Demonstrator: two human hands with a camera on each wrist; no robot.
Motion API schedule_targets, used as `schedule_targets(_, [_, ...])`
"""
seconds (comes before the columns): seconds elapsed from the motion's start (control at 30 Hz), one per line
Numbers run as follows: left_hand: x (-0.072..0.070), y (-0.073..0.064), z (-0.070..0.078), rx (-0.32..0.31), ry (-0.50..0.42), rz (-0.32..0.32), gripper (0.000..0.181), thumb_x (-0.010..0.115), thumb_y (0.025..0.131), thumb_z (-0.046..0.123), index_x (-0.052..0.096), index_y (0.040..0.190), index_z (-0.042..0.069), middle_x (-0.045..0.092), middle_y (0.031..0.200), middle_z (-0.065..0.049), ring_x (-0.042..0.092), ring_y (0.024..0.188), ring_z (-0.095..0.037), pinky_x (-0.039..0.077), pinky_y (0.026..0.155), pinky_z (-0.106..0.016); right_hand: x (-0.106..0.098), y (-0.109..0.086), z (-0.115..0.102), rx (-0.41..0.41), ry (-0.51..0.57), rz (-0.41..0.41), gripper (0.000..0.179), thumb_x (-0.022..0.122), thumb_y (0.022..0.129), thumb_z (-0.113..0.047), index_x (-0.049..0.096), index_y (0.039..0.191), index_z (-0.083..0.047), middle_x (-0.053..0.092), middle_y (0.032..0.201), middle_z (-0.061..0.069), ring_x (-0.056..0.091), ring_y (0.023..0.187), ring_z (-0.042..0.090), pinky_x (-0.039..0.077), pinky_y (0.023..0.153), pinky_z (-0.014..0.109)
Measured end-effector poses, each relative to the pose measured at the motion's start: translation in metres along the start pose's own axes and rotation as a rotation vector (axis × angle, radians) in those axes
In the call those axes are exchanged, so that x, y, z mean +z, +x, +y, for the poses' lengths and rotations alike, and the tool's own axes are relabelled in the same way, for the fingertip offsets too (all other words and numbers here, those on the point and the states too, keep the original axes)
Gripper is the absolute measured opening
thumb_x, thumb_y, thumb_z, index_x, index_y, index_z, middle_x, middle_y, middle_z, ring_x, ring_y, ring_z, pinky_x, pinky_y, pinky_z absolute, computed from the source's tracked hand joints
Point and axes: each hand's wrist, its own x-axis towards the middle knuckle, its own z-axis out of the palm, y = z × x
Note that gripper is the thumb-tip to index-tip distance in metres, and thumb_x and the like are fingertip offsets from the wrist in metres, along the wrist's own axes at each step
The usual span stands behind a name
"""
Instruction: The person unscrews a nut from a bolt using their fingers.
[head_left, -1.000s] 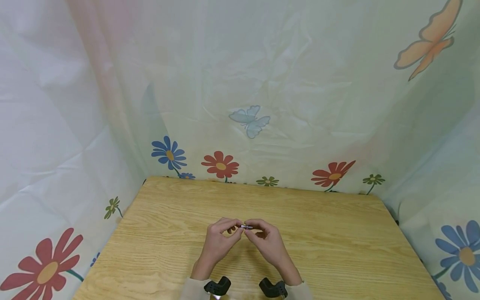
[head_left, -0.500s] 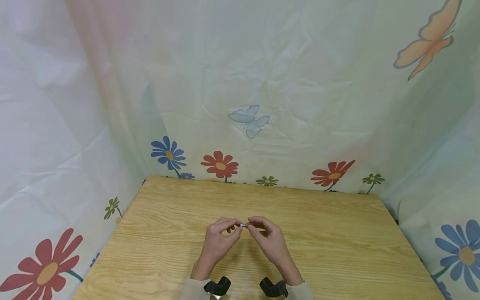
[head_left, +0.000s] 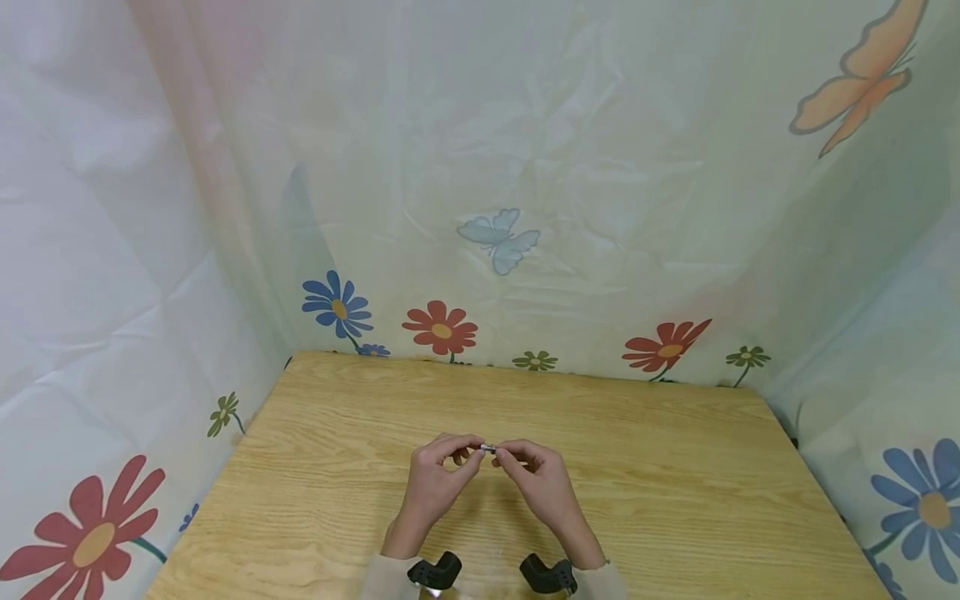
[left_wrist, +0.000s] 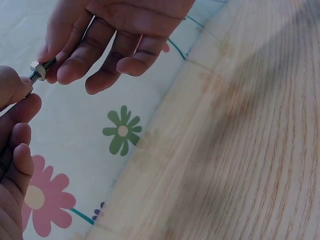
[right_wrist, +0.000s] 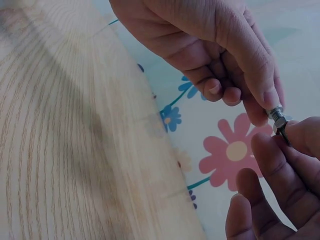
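A small metal bolt (head_left: 487, 448) is held in the air between the two hands, over the wooden table. Its threads (left_wrist: 33, 77) carry a hex nut (left_wrist: 38, 70) partway along the shank, with thread showing on either side. My left hand (head_left: 435, 479) pinches the head end between thumb and index finger, hiding most of the head. On the other side, the thumb and index finger of my right hand (head_left: 542, 483) pinch at the nut (right_wrist: 280, 123) and the free threaded end. The other right fingers are loosely bent, away from the bolt.
The wooden table (head_left: 637, 475) spreads under both hands. A pale curtain (head_left: 390, 167) printed with flowers and butterflies hangs behind it and on both sides. Each wrist carries a black camera mount, one on the left (head_left: 435, 572) and one on the right (head_left: 547, 575).
The right fingers spread and drew slightly off the bolt half a second ago, then came back together on it. The left hand stays nearly still, holding the bolt.
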Motion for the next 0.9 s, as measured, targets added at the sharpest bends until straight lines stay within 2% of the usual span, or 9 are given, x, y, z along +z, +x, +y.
schedule_targets(0.1, [-0.0004,0.0,-0.002,-0.018,-0.006,-0.012,0.012,0.079,0.091,0.008,0.08,0.103,0.012,0.078,0.093,-0.001,0.068,0.075,-0.01,0.059,0.064,-0.031,-0.0007,0.0009,0.0007,0.004,0.0,-0.004,0.013,0.07,0.099,-0.019,0.079,0.105,-0.013,0.077,0.103,0.015,0.073,0.093,0.016,0.058,0.081,0.024])
schedule_targets(0.37, [-0.0016,0.0002,-0.0026,-0.034,-0.012,-0.029,0.012,0.078,0.092,0.008,0.08,0.103,0.01,0.078,0.092,-0.002,0.067,0.074,-0.009,0.059,0.064,-0.032,-0.0018,0.001,0.0003,-0.003,-0.011,-0.006,0.012,0.072,0.098,-0.02,0.079,0.106,-0.016,0.077,0.105,0.003,0.073,0.095,0.011,0.059,0.081,0.025])
schedule_targets(0.53, [-0.0023,0.0,-0.0022,-0.041,-0.009,-0.045,0.015,0.078,0.09,0.003,0.08,0.102,0.012,0.078,0.09,-0.005,0.065,0.073,-0.01,0.058,0.064,-0.031,-0.0019,0.001,0.0006,-0.005,0.004,-0.018,0.013,0.073,0.097,-0.02,0.079,0.107,-0.015,0.077,0.107,0.004,0.072,0.096,0.012,0.059,0.083,0.025])
schedule_targets(0.67, [-0.0022,-0.0003,-0.0024,-0.043,0.001,-0.055,0.018,0.079,0.088,0.003,0.08,0.1,0.016,0.077,0.089,-0.002,0.064,0.072,-0.01,0.058,0.063,-0.029,-0.0011,0.0008,0.0005,-0.003,0.01,-0.015,0.013,0.074,0.096,-0.02,0.078,0.108,-0.014,0.076,0.106,0.005,0.072,0.095,0.012,0.058,0.083,0.026])
schedule_targets(0.9, [-0.0025,-0.0013,-0.0027,-0.04,0.017,-0.06,0.013,0.08,0.089,0.007,0.079,0.096,0.018,0.076,0.087,0.002,0.064,0.072,-0.009,0.058,0.063,-0.029,-0.0003,-0.0007,0.0001,-0.015,0.002,-0.013,0.016,0.076,0.095,-0.016,0.077,0.11,-0.012,0.075,0.11,0.006,0.07,0.098,0.012,0.058,0.082,0.025])
